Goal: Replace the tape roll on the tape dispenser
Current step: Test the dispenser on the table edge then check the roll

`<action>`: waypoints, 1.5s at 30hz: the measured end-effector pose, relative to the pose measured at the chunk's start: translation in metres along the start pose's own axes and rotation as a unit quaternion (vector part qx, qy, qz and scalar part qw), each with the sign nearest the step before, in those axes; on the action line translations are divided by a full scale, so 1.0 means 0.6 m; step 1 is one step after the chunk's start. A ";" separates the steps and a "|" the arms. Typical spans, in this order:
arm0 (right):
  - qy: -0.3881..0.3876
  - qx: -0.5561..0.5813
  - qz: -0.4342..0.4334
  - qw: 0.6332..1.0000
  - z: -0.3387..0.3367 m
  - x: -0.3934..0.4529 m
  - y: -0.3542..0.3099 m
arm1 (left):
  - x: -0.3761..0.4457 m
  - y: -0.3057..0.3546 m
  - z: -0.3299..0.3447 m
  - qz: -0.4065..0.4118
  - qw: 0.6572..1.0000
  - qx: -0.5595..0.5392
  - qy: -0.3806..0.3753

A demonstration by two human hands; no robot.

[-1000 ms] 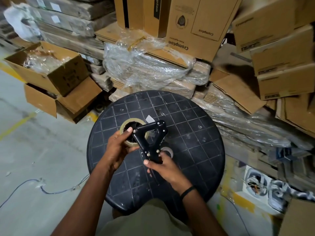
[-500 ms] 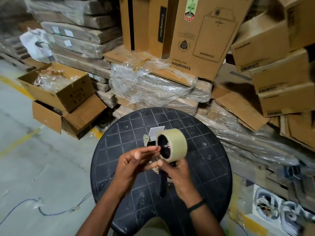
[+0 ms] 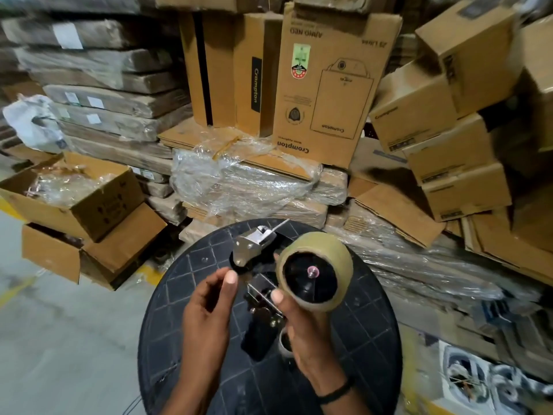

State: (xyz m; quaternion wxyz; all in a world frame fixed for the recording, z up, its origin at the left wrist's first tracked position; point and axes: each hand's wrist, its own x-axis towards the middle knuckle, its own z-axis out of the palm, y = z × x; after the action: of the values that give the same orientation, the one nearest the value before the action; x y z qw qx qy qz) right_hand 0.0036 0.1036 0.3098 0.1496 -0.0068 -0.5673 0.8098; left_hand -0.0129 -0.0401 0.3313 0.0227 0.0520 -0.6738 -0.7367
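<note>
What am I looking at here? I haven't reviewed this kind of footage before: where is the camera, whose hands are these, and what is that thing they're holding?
There is no robot here. A camera worn on a person's head looks forward and down, so you see their own two bare hands. The right hand holds a tape dispenser above a round black stool top. A roll of tape sits on the dispenser's hub. The left hand is curled close beside the dispenser; whether it pinches anything is not clear. A small ring, possibly an empty core, peeks out behind the right hand. Stacked cardboard boxes and plastic wrap fill the background.
</note>
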 end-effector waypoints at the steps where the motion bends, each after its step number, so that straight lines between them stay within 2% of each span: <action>1: -0.001 -0.041 -0.015 0.999 0.003 0.000 -0.003 | -0.002 -0.001 0.008 -0.019 1.000 -0.019 -0.010; 3: 0.002 -0.102 -0.033 0.994 0.010 -0.004 -0.004 | -0.006 -0.004 0.021 -0.029 0.999 -0.032 -0.018; 6: 0.039 -0.139 -0.052 0.988 0.011 -0.010 0.003 | -0.014 -0.008 0.036 -0.011 0.999 -0.034 0.024; 8: 0.015 -0.132 -0.070 0.989 0.014 -0.008 -0.004 | -0.022 -0.006 0.040 -0.003 0.998 -0.044 0.037; 10: -0.013 -0.067 -0.078 0.995 0.019 -0.004 -0.016 | -0.024 -0.008 0.035 0.005 0.997 -0.062 0.039; 11: 0.002 -0.001 -0.060 0.998 0.023 -0.001 -0.018 | -0.024 -0.011 0.030 0.014 0.997 -0.065 0.033; 14: 0.062 0.172 0.049 0.982 0.029 0.008 -0.011 | -0.025 -0.016 0.019 0.024 0.998 -0.049 -0.019; 16: 0.083 0.209 0.101 0.969 0.026 0.010 -0.003 | -0.030 -0.018 0.016 0.033 0.998 -0.011 -0.053; 19: 0.111 0.247 0.139 0.952 0.018 0.009 0.001 | -0.036 -0.013 0.013 0.051 0.996 0.040 -0.059; 26: 0.100 0.361 0.197 0.906 0.021 -0.003 -0.001 | -0.062 0.015 0.015 0.102 0.988 0.096 -0.063; 30: 0.117 0.338 0.189 0.914 0.014 -0.008 0.001 | -0.071 0.018 0.021 0.024 0.979 0.187 -0.080; 32: 0.124 0.313 0.189 0.922 0.007 -0.010 0.003 | -0.066 0.005 0.017 -0.048 0.966 0.226 -0.116; 35: 0.136 0.246 0.205 0.937 -0.005 -0.016 0.010 | -0.061 -0.016 0.017 -0.184 0.948 0.178 -0.191; 37: 0.138 0.189 0.207 0.950 -0.014 -0.020 0.024 | -0.060 -0.029 0.017 -0.207 0.947 0.120 -0.216; 40: 0.155 0.099 0.200 0.962 -0.037 -0.024 0.060 | -0.053 -0.050 0.005 -0.221 0.947 0.087 -0.214; 45: 0.185 0.046 0.259 0.947 -0.106 -0.042 0.126 | -0.031 -0.125 -0.053 -0.258 0.925 0.146 -0.238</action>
State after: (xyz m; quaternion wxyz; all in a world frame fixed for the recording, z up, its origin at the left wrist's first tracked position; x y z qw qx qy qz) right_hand 0.0216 0.1323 0.2136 0.0371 -0.2963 -0.4702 0.8305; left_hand 0.0118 -0.0629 0.2547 -0.3370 0.0502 -0.7231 -0.6009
